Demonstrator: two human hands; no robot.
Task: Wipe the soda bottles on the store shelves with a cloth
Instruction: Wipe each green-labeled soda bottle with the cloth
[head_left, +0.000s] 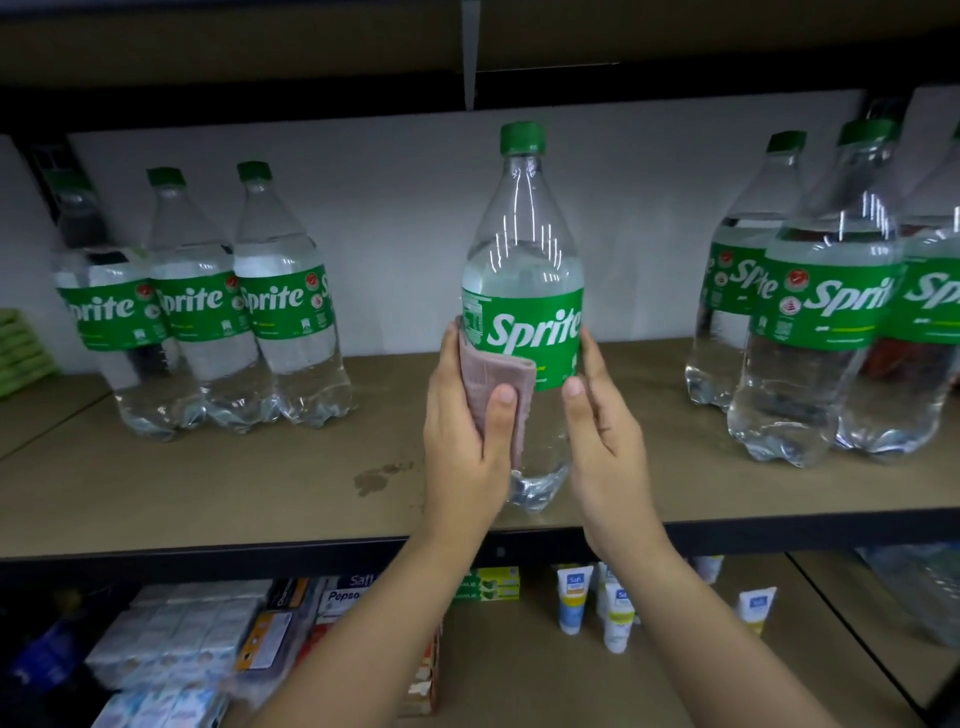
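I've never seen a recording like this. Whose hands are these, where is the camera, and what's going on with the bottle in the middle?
No machine here: these are a person's two bare hands, filmed by one wide-angle camera worn on their head, looking forward and down. The left hand presses a pinkish cloth against a clear Sprite bottle with a green cap, while the right hand steadies its other side. The bottle is upright over a brown store shelf; its base is partly hidden, so I cannot tell whether it is lifted. More Sprite bottles stand to the left and right. A lower shelf holds small boxes and tubes.
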